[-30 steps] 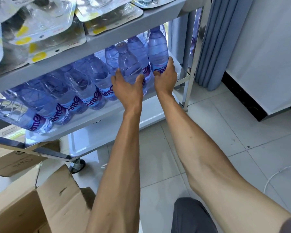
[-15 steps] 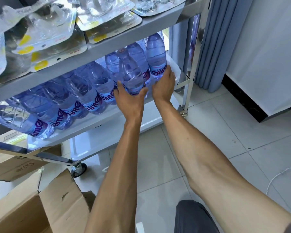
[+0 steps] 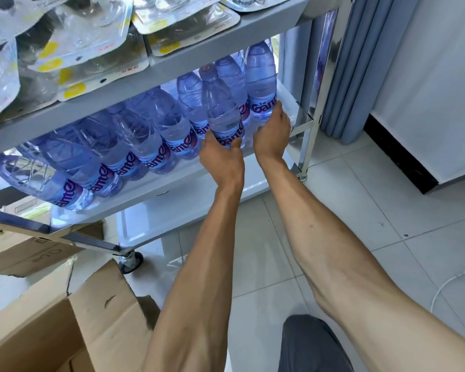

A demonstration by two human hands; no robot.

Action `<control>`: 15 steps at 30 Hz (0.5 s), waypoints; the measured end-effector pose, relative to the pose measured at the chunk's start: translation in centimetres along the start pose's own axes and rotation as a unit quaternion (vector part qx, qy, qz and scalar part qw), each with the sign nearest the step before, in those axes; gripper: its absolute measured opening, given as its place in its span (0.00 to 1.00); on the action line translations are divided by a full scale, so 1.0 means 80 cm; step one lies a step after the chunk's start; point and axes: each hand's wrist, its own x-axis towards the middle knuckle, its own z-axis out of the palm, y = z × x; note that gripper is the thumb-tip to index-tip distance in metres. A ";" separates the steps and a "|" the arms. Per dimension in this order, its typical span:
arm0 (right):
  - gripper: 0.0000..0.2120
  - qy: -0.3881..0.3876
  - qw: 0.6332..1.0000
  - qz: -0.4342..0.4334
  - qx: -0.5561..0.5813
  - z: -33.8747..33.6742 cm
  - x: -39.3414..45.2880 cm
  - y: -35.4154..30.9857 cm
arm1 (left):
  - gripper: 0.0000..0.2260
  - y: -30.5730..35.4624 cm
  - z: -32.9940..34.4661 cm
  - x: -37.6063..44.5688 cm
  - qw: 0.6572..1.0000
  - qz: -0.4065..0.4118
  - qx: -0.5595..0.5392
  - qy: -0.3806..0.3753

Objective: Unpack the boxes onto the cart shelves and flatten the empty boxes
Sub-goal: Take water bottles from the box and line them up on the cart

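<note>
Steel cart's middle shelf (image 3: 172, 181) fills: left hand (image 3: 220, 159) grips a water bottle (image 3: 223, 114), now pushed deeper at twelve o'clock; right hand (image 3: 271, 132), fingers straight, steadies its neighbour (image 3: 261, 84); open box (image 3: 65, 326) awaits flattening.

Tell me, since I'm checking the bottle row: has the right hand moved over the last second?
Yes. The right hand has slid rightwards along the middle shelf, away from the left hand's bottle and toward the cart's corner post.

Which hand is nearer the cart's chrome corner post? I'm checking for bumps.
Right. The right hand rests against the end bottle, just beside the corner post; the left hand grips a bottle farther along the shelf.
</note>
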 end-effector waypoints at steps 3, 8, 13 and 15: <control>0.27 0.000 1.000 -0.003 0.010 0.001 0.000 0.001 | 0.18 -0.004 -0.003 0.000 0.999 0.020 -0.024 -0.011; 0.26 0.015 1.000 -0.007 0.026 0.002 -0.003 0.002 | 0.20 -0.003 0.007 -0.003 0.997 0.013 -0.071 -0.038; 0.27 0.012 1.000 -0.006 0.025 0.004 -0.003 0.003 | 0.22 0.002 0.023 0.005 0.997 0.000 -0.076 -0.013; 0.27 0.018 1.000 -0.010 0.023 0.004 -0.003 0.003 | 0.22 0.005 0.028 0.012 0.998 -0.003 -0.064 -0.015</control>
